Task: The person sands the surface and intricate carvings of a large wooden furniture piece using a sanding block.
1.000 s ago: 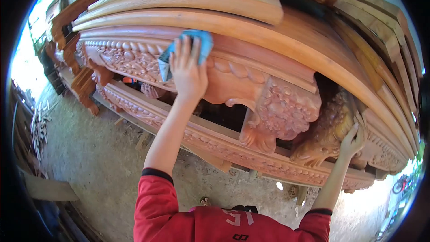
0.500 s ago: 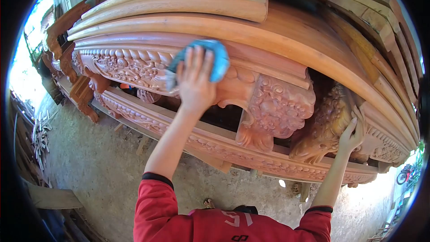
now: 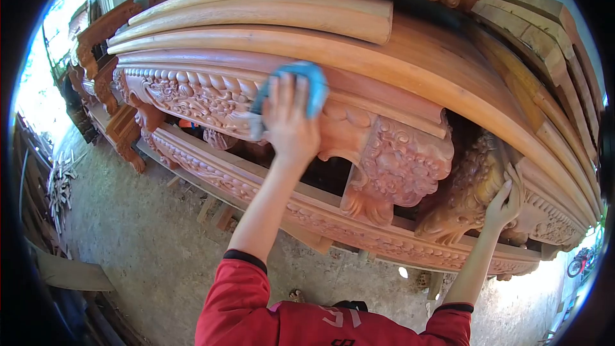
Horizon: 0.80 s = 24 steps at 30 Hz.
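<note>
A large carved reddish wooden furniture piece lies on its side in front of me. My left hand presses a blue sanding sheet flat against the carved frieze band of the piece, fingers spread over it. My right hand rests on a carved, paler brown leg at the right, fingers curled against the carving. Both sleeves are red.
Long curved planks are stacked on top of the piece. More carved furniture parts stand at the back left. Wood scraps lie on the concrete floor at left, and a board lies near the lower left.
My left hand with the blue sheet has slid rightward along the frieze over the second. My right hand has stayed on the carved leg.
</note>
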Available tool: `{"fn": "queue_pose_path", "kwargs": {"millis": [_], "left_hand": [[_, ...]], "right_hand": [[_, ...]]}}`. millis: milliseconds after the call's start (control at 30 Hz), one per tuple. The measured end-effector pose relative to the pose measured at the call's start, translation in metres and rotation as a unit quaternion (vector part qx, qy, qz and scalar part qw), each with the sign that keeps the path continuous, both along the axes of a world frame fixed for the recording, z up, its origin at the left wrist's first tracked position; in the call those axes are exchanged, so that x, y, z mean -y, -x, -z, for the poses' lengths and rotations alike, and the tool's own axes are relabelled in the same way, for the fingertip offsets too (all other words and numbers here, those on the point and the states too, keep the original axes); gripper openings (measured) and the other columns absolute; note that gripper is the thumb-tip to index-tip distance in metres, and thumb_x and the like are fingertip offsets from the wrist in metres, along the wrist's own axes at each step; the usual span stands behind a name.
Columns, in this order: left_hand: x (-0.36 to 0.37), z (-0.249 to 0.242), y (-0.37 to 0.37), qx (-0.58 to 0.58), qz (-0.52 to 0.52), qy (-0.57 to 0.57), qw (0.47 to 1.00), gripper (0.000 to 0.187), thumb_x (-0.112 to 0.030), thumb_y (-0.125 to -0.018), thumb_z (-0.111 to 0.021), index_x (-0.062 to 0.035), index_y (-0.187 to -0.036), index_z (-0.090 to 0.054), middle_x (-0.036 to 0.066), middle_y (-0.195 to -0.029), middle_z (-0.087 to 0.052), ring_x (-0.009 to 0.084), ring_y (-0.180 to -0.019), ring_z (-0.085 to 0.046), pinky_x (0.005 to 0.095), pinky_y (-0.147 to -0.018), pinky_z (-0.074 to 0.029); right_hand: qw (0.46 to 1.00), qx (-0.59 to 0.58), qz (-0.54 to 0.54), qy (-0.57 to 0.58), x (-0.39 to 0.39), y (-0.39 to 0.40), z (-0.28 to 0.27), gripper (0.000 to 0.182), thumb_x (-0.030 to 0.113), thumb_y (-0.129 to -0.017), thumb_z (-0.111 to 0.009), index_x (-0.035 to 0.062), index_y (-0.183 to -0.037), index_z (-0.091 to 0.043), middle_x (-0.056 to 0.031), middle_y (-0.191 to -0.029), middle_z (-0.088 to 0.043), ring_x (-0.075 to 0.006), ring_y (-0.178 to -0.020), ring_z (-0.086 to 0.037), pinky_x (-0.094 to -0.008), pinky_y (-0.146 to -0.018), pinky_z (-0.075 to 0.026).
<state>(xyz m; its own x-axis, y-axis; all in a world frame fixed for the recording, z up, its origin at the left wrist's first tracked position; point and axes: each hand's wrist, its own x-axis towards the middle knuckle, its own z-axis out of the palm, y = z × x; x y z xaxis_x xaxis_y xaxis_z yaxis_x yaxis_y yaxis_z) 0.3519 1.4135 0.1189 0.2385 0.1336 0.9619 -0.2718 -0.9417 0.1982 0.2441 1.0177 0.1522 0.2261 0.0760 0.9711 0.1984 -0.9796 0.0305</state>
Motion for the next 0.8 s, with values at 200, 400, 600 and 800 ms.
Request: {"fn": "queue_pose_path", "kwargs": {"millis": [200,400,600,800], "left_hand": [[0.042,-0.004,0.027,-0.039,0.247,-0.196,0.948,0.041,-0.015,-0.079,-0.053,-0.0119,-0.12,-0.054,0.01,-0.129,-0.049,0.0268,-0.123,-0.042,0.0449,-0.101,-0.028],[-0.038,-0.011,-0.011,0.013,0.085,-0.054,0.995,0.036,-0.014,-0.083,-0.051,-0.0081,-0.118,-0.054,0.011,-0.127,-0.05,0.0288,-0.121,-0.043,0.046,-0.097,-0.032],[-0.011,-0.005,-0.002,-0.025,0.094,-0.032,0.995,0.041,-0.016,-0.085,-0.045,-0.0083,-0.125,-0.049,0.013,-0.134,-0.042,0.0344,-0.126,-0.036,0.0494,-0.102,-0.023],[0.019,0.018,0.031,-0.046,0.215,-0.255,0.942,0.051,-0.01,-0.073,-0.051,-0.0145,-0.124,-0.052,0.007,-0.132,-0.046,0.0239,-0.124,-0.041,0.0431,-0.103,-0.026]], "right_hand": [[1.0,0.001,-0.01,0.005,-0.001,0.001,-0.001,0.022,0.004,-0.088,-0.043,-0.005,-0.082,-0.062,-0.0129,-0.097,-0.066,-0.0311,-0.102,-0.058,-0.0393,-0.086,-0.041],[0.999,0.006,-0.032,-0.013,0.003,0.001,0.0,0.023,0.004,-0.088,-0.043,-0.0053,-0.083,-0.062,-0.014,-0.096,-0.066,-0.031,-0.1,-0.059,-0.0392,-0.087,-0.041],[0.999,0.003,-0.021,-0.034,-0.002,0.002,0.0,0.022,0.004,-0.088,-0.044,-0.0065,-0.083,-0.062,-0.0142,-0.096,-0.066,-0.0305,-0.099,-0.06,-0.0375,-0.086,-0.042],[0.999,0.007,-0.031,-0.033,-0.001,0.002,0.003,0.023,0.004,-0.088,-0.043,-0.0081,-0.086,-0.062,-0.0154,-0.096,-0.065,-0.0309,-0.099,-0.059,-0.0368,-0.086,-0.044]]}}
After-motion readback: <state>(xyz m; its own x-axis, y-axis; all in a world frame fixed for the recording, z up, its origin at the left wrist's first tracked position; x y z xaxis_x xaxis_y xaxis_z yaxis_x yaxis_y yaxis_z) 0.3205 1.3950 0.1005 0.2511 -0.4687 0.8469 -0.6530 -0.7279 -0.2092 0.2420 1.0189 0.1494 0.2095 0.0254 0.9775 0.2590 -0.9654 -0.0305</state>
